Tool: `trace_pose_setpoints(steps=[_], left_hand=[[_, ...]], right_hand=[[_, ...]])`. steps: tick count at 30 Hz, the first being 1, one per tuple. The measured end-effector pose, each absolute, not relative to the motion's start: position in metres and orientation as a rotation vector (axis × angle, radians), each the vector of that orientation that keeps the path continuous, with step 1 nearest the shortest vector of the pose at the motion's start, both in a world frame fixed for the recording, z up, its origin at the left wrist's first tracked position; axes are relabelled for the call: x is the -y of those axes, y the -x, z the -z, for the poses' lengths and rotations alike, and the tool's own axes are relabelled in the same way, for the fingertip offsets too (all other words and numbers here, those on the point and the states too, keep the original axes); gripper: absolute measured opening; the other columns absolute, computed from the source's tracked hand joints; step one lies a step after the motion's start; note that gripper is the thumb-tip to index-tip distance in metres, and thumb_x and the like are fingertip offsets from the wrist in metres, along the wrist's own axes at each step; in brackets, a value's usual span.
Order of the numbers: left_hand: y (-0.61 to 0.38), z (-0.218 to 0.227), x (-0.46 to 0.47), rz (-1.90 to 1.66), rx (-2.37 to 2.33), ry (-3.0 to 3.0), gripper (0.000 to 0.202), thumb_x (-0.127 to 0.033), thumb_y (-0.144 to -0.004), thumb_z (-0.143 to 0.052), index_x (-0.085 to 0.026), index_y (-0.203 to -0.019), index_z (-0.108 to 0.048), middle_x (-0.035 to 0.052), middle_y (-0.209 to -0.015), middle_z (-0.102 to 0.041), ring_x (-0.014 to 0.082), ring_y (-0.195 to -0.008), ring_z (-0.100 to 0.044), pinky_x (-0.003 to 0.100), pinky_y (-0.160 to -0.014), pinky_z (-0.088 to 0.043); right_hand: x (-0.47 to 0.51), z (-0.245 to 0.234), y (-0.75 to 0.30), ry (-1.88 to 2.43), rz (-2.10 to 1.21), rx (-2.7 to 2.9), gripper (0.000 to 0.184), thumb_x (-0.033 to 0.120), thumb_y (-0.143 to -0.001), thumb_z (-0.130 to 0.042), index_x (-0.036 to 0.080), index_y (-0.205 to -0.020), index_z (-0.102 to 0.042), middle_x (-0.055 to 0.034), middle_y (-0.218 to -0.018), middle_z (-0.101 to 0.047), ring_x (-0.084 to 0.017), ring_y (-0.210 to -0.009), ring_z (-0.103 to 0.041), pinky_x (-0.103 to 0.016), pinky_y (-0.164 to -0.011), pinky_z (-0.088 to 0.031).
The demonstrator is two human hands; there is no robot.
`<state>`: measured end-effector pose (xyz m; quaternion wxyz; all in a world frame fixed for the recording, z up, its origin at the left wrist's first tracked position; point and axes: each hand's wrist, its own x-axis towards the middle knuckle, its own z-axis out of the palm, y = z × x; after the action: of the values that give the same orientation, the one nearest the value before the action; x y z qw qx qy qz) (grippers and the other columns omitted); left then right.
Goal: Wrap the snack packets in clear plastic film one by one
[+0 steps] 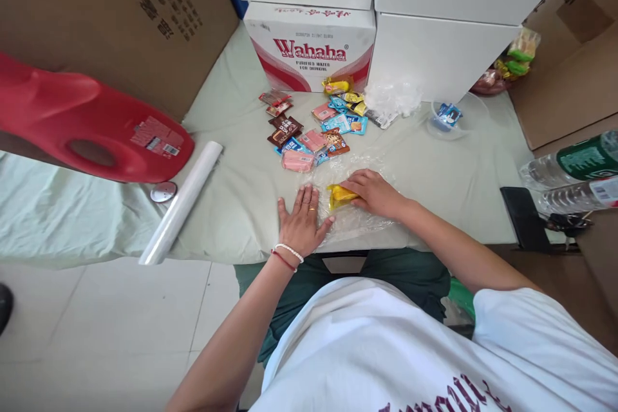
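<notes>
My left hand (302,217) lies flat with fingers spread on a sheet of clear plastic wrap (360,215) spread over the pale green cloth (232,193). My right hand (374,193) rests on the same sheet, its fingers curled on a yellow snack packet (340,195) between the two hands. Just beyond lies a pile of small snack packets (313,132) in pink, brown, blue and yellow.
A roll of clear wrap (181,203) lies at left beside a red plastic stool (82,125) and a small metal disc (163,192). Cardboard boxes, among them a Wahaha box (311,45), stand behind. A clear bowl (451,119), crumpled plastic (391,100) and water bottles (574,174) sit at right.
</notes>
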<state>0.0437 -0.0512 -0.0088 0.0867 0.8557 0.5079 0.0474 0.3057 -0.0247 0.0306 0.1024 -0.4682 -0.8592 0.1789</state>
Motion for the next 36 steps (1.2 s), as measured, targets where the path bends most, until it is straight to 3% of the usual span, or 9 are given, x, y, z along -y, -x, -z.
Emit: trace_pose_setpoints(steps=[4,9,17,20,23,27,30,32,36], left_hand=[[-0.044,0.009,0.052,-0.136,-1.553,-2.538,0.087,-0.067,-0.101,-0.035,-0.010,-0.166,-0.026,0.0252,-0.171,-0.023,0.0377,-0.161,-0.024,0.077,-0.123,-0.004],[-0.042,0.010,0.050,-0.137,-1.522,-2.542,0.080,-0.061,-0.104,-0.027,-0.011,-0.166,-0.026,0.0225,-0.172,-0.022,0.0352,-0.162,-0.023,0.076,-0.124,-0.004],[-0.042,0.013,0.049,-0.150,-1.542,-2.517,0.070,-0.051,-0.106,-0.023,-0.015,-0.166,-0.027,0.0171,-0.172,-0.026,0.0350,-0.161,-0.026,0.076,-0.125,-0.010],[-0.042,0.015,0.048,-0.224,-1.551,-2.489,0.066,-0.047,-0.107,-0.025,-0.018,-0.166,-0.028,0.0166,-0.172,-0.029,0.0338,-0.159,-0.031,0.074,-0.126,-0.012],[-0.036,0.018,0.047,-0.351,-1.563,-2.436,0.063,-0.045,-0.107,-0.030,-0.020,-0.164,-0.033,0.0174,-0.171,-0.030,0.0322,-0.157,-0.036,0.069,-0.126,-0.019],[-0.024,0.019,0.050,-0.642,-1.513,-2.431,0.052,-0.033,-0.101,-0.046,-0.022,-0.152,-0.052,0.0156,-0.170,-0.037,0.0295,-0.159,-0.032,0.059,-0.125,-0.031],[-0.017,0.018,0.054,-0.732,-1.390,-2.531,0.046,-0.017,-0.094,-0.050,-0.029,-0.136,-0.066,0.0073,-0.163,-0.050,0.0278,-0.160,-0.029,0.060,-0.129,-0.024],[-0.013,0.017,0.055,-0.663,-1.267,-2.571,0.048,-0.010,-0.092,-0.048,-0.032,-0.128,-0.070,0.0036,-0.151,-0.063,0.0265,-0.156,-0.039,0.062,-0.129,-0.021],[-0.001,0.020,0.049,-0.548,-1.091,-2.492,0.043,-0.011,-0.094,-0.045,-0.028,-0.123,-0.071,0.0034,-0.135,-0.074,0.0232,-0.141,-0.057,0.057,-0.123,-0.036]], right_hand=[[0.034,-0.024,-0.335,1.455,-0.569,2.448,0.051,0.023,-0.096,-0.059,0.020,-0.147,-0.060,-0.0154,-0.137,-0.065,-0.033,-0.130,-0.050,-0.052,-0.111,-0.041],[0.035,-0.037,-0.370,1.472,-0.554,2.309,0.048,0.027,-0.098,-0.055,0.022,-0.145,-0.061,-0.0148,-0.129,-0.068,-0.032,-0.122,-0.055,-0.052,-0.110,-0.042],[0.015,-0.035,-0.316,1.297,-0.577,2.387,0.049,0.021,-0.095,-0.061,0.023,-0.144,-0.062,-0.0142,-0.130,-0.067,-0.032,-0.123,-0.054,-0.053,-0.110,-0.043],[0.019,-0.023,-0.311,1.356,-0.601,2.475,0.054,0.018,-0.093,-0.064,0.022,-0.146,-0.060,-0.0158,-0.140,-0.062,-0.034,-0.130,-0.053,-0.056,-0.114,-0.040],[0.038,-0.024,-0.326,1.331,-0.550,2.377,0.053,0.029,-0.098,-0.063,0.020,-0.149,-0.055,-0.0185,-0.155,-0.050,-0.034,-0.138,-0.048,-0.055,-0.116,-0.041],[0.081,-0.031,-0.346,1.276,-0.501,2.252,0.042,0.042,-0.103,-0.058,0.021,-0.139,-0.062,-0.0163,-0.131,-0.065,-0.030,-0.120,-0.056,-0.050,-0.104,-0.049],[0.114,-0.023,-0.346,1.231,-0.525,2.360,0.041,0.048,-0.098,-0.067,0.020,-0.128,-0.069,-0.0145,-0.121,-0.069,-0.032,-0.116,-0.055,-0.051,-0.100,-0.049],[0.129,-0.012,-0.342,1.250,-0.518,2.372,0.029,0.040,-0.099,-0.066,0.021,-0.119,-0.073,-0.0131,-0.116,-0.070,-0.031,-0.116,-0.054,-0.051,-0.099,-0.048],[0.138,0.000,-0.334,1.290,-0.561,2.253,0.018,0.024,-0.103,-0.057,0.021,-0.104,-0.075,-0.0095,-0.102,-0.070,-0.025,-0.101,-0.056,-0.043,-0.092,-0.048]])
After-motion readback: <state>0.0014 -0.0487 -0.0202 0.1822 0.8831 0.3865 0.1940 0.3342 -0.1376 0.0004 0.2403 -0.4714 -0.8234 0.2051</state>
